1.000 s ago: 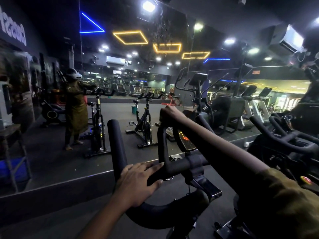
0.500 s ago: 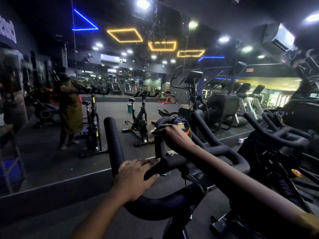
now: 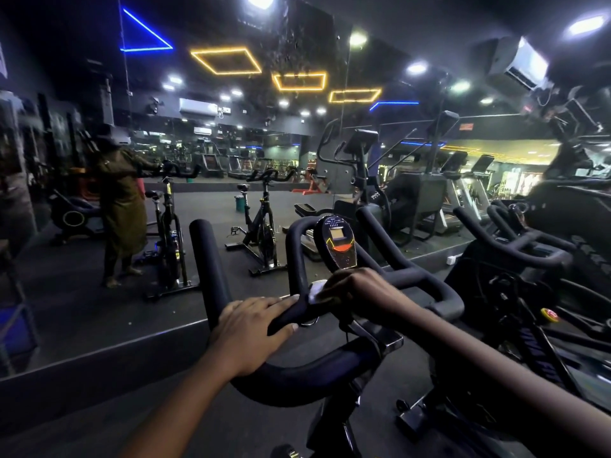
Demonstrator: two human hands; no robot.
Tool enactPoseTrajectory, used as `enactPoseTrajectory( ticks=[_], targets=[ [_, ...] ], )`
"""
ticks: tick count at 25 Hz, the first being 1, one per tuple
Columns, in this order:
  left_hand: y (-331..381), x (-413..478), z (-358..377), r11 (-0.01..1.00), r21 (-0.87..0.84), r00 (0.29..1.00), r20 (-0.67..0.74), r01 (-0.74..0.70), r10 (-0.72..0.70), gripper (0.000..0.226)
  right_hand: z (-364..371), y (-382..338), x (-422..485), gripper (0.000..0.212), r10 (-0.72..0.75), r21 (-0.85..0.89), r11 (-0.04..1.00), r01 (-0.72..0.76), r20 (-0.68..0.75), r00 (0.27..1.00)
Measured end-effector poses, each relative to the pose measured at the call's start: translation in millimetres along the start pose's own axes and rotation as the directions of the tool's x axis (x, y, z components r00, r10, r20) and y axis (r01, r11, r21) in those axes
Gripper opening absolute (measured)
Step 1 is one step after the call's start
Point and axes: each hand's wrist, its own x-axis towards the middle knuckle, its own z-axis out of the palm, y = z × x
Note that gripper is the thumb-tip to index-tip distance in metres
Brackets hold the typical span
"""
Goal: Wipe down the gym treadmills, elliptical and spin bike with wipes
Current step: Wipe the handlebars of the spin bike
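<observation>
A spin bike's black padded handlebar [image 3: 211,276] fills the middle of the view, with a small oval console [image 3: 339,242] standing upright at its centre. My left hand [image 3: 254,328] rests on the left curve of the bar, fingers laid over it. My right hand [image 3: 357,287] grips a white wipe [image 3: 315,290] and presses it on the bar's centre, just below the console. Only an edge of the wipe shows past my fingers.
A wall mirror [image 3: 82,309] stands straight ahead behind a low dark ledge, reflecting spin bikes, treadmills and a person. An elliptical [image 3: 360,166] rises behind the console. A second spin bike's handlebar [image 3: 515,239] sits close on the right. The floor is dark.
My right hand with the wipe slid down from the top of the upright grip to the bar's centre, uncovering the console. My left hand stayed put on the bar.
</observation>
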Motion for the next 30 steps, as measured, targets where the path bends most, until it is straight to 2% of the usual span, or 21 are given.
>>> enactPoseTrajectory(
  ticks=[1, 3, 5, 7, 9, 12, 14, 16, 18, 19, 20, 21, 23, 26, 30],
  targets=[
    [0.0, 0.0, -0.3, 1.0, 0.0, 1.0, 0.005, -0.003, 0.003, 0.092, -10.2, 6.8, -2.5, 0.023, 0.138, 0.035, 0.99, -0.136, -0.079, 0.987],
    [-0.2, 0.4, 0.2, 1.0, 0.0, 1.0, 0.011, -0.003, 0.003, 0.093, -18.4, 24.5, -12.7, 0.023, 0.369, -0.004, 0.927, -0.375, -0.164, 0.915],
    [0.5, 0.8, -0.1, 1.0, 0.017, 1.0, 0.019, 0.005, -0.005, 0.093, -8.4, 26.5, -21.7, 0.016, 0.474, -0.073, 0.868, -0.49, -0.165, 0.865],
    [0.3, 0.8, -0.7, 0.999, 0.045, 0.999, 0.042, 0.01, -0.012, 0.098, 4.2, 8.6, -24.5, 0.014, 0.494, -0.041, 0.86, -0.509, -0.19, 0.849],
    [-0.2, -0.3, -1.1, 0.998, 0.056, 0.996, 0.087, 0.016, -0.021, 0.106, 12.2, -8.4, -22.1, 0.021, 0.486, -0.001, 0.867, -0.498, -0.224, 0.845],
    [4.2, 10.4, -4.6, 1.0, -0.023, 0.993, 0.122, 0.006, -0.003, 0.091, 20.1, -27.1, -17.4, 0.02, 0.351, -0.062, 0.929, -0.365, -0.169, 0.921],
    [9.2, 23.8, -5.2, 1.0, -0.022, 0.992, 0.127, -0.021, 0.024, 0.088, 15.2, -28.5, -12.2, 0.011, 0.294, -0.112, 0.943, -0.312, -0.155, 0.943],
    [13.5, 34.8, -1.5, 0.997, 0.062, 0.988, 0.148, -0.051, 0.041, 0.088, -4.1, -15.8, -4.6, 0.021, 0.289, -0.084, 0.943, -0.323, -0.277, 0.916],
    [15.1, 39.0, 5.9, 0.985, 0.156, 0.986, 0.156, -0.076, 0.052, 0.097, -28.3, 0.5, 9.1, 0.023, 0.276, -0.012, 0.947, -0.322, -0.485, 0.83],
    [15.8, 39.2, 7.3, 0.98, 0.181, 0.986, 0.157, -0.085, 0.057, 0.101, -37.4, 8.7, 18.8, 0.02, 0.206, -0.063, 0.956, -0.288, -0.554, 0.806],
    [16.0, 39.0, 7.7, 0.98, 0.18, 0.987, 0.153, -0.083, 0.055, 0.102, -41.8, 13.7, 29.1, 0.022, 0.129, -0.108, 0.967, -0.229, -0.568, 0.813],
    [15.9, 39.0, 7.5, 0.984, 0.161, 0.987, 0.151, -0.076, 0.052, 0.101, -41.9, 21.2, 38.8, 0.025, 0.054, -0.17, 0.971, -0.169, -0.534, 0.844],
    [17.9, 39.1, 5.5, 0.99, 0.126, 0.986, 0.161, -0.059, 0.038, 0.1, -33.5, 32.9, 53.5, 0.029, 0.036, -0.165, 0.979, -0.116, -0.42, 0.907],
    [18.2, 39.7, 5.5, 0.99, 0.133, 0.984, 0.174, -0.055, 0.031, 0.099, -8.9, 46.1, 44.7, 0.034, -0.023, -0.161, 0.986, -0.051, -0.43, 0.903],
    [19.3, 39.4, 6.4, 0.99, 0.133, 0.982, 0.19, -0.049, 0.023, 0.099, 16.8, 51.6, -7.8, 0.03, -0.087, -0.02, 0.996, 0.086, -0.375, 0.923]
  ],
)
